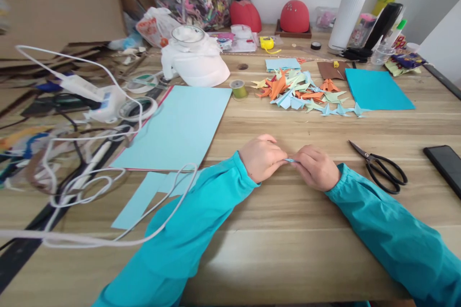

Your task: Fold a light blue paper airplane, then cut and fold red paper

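Note:
Between my two hands is a small piece of folded light-blue paper (289, 160), mostly hidden by the fingers. My left hand (262, 157) pinches its left end, and my right hand (315, 167) pinches the right end. Both hands are low over the wooden table, fingertips nearly meeting. Beyond them lies a pile of folded paper cranes (279, 87) in orange, pale green and light blue. To the right of my right hand, black-handled scissors (382, 165) lie with their blades pointing up and left.
Light-blue sheets (183, 120) lie at left, with cut paper strips (139, 201) nearer me. A white cable (180, 199) loops across my left sleeve area. A spool of thread (237, 88), a turquoise paper stack (378, 88) and a phone (444, 165) are around the work area.

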A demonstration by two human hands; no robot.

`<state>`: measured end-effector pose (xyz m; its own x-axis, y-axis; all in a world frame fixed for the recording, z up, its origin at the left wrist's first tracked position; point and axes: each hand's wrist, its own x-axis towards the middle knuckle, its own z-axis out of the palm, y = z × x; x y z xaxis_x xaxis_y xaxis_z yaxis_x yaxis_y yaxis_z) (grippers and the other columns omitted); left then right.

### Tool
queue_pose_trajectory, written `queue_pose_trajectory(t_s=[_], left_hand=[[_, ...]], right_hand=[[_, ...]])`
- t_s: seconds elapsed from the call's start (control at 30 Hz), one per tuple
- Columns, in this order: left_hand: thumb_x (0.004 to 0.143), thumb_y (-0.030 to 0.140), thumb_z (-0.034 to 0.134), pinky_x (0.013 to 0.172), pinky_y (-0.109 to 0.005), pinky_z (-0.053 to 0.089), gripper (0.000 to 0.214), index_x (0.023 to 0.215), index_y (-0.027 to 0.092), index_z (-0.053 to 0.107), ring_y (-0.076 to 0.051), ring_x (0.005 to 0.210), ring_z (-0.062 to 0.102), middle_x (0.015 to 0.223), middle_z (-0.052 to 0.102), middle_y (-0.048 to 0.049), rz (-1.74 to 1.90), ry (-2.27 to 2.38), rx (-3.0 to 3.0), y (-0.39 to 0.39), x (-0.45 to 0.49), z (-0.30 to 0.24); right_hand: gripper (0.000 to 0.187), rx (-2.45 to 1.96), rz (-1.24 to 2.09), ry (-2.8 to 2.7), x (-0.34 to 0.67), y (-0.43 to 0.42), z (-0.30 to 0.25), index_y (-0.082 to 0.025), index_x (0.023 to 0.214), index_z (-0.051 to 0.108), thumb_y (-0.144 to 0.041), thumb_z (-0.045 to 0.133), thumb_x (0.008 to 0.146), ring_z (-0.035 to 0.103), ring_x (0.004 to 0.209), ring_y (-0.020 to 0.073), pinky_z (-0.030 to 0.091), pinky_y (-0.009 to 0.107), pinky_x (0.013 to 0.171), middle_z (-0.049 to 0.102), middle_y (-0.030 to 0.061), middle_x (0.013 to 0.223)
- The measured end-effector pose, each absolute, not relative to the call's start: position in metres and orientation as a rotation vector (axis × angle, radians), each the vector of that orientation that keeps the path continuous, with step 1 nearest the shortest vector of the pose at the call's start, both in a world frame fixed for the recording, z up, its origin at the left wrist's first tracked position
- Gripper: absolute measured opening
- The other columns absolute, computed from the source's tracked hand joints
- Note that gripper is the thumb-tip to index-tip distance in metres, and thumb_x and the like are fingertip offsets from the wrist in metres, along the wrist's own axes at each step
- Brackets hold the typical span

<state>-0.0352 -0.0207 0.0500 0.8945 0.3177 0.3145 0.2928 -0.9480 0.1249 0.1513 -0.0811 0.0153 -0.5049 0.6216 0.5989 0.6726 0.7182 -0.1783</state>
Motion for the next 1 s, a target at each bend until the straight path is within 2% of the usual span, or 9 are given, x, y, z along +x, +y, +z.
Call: queue_pose_trajectory(t_s=[0.23, 0.4, 0.63, 0.8, 1.0], left_hand=[[0.087, 0.024, 0.04, 0.08, -0.03, 0.043, 0.029, 0.073, 0.017, 0.065, -0.012, 0.058, 0.058, 0.061, 0.066, -0.0018, 0.453, 0.443, 2.986, -0.0225, -0.0335, 0.0482], [0.087, 0.024, 0.044, 0.078, -0.026, 0.044, 0.025, 0.076, 0.017, 0.066, -0.01, 0.056, 0.059, 0.062, 0.067, 0.0001, 0.55, 0.441, 2.855, -0.0233, -0.0326, 0.0473], [0.085, 0.035, 0.05, 0.073, -0.024, 0.046, 0.026, 0.075, 0.019, 0.068, -0.01, 0.06, 0.061, 0.065, 0.069, -0.0004, 0.657, 0.457, 2.642, -0.022, -0.0316, 0.0451], [0.088, 0.031, 0.044, 0.071, -0.024, 0.045, 0.031, 0.074, 0.017, 0.067, -0.011, 0.059, 0.06, 0.063, 0.068, -0.0014, 0.638, 0.373, 2.708, -0.0213, -0.0307, 0.0436], [0.086, 0.031, 0.046, 0.071, -0.025, 0.044, 0.026, 0.076, 0.016, 0.064, -0.012, 0.06, 0.059, 0.062, 0.066, -0.0013, 0.575, 0.344, 2.766, -0.0225, -0.0305, 0.043]], right_hand=[[0.021, -0.968, -0.191, -2.36, 0.1494, -0.0798, 0.015, -0.014, 0.08, 0.057, -0.019, 0.039, 0.09, 0.053, 0.067, 0.0166, 0.04, 0.03, 0.064, 0.061, 0.0065, 0.068], [0.02, -0.94, -0.201, -2.328, 0.1506, -0.0821, 0.019, -0.015, 0.077, 0.056, -0.017, 0.039, 0.087, 0.049, 0.065, 0.0169, 0.039, 0.03, 0.06, 0.059, 0.0071, 0.068], [0.019, -0.904, -0.184, -2.312, 0.1532, -0.0821, 0.0185, -0.015, 0.078, 0.056, -0.016, 0.04, 0.087, 0.049, 0.064, 0.0167, 0.039, 0.03, 0.059, 0.058, 0.007, 0.069], [0.019, -0.874, -0.174, -2.322, 0.1535, -0.0819, 0.019, -0.015, 0.077, 0.057, -0.016, 0.04, 0.086, 0.05, 0.064, 0.0167, 0.039, 0.03, 0.06, 0.058, 0.0072, 0.068], [0.018, -0.888, -0.149, -2.31, 0.1521, -0.0829, 0.0198, -0.015, 0.076, 0.056, -0.016, 0.041, 0.085, 0.049, 0.063, 0.017, 0.04, 0.03, 0.059, 0.059, 0.0073, 0.067]])
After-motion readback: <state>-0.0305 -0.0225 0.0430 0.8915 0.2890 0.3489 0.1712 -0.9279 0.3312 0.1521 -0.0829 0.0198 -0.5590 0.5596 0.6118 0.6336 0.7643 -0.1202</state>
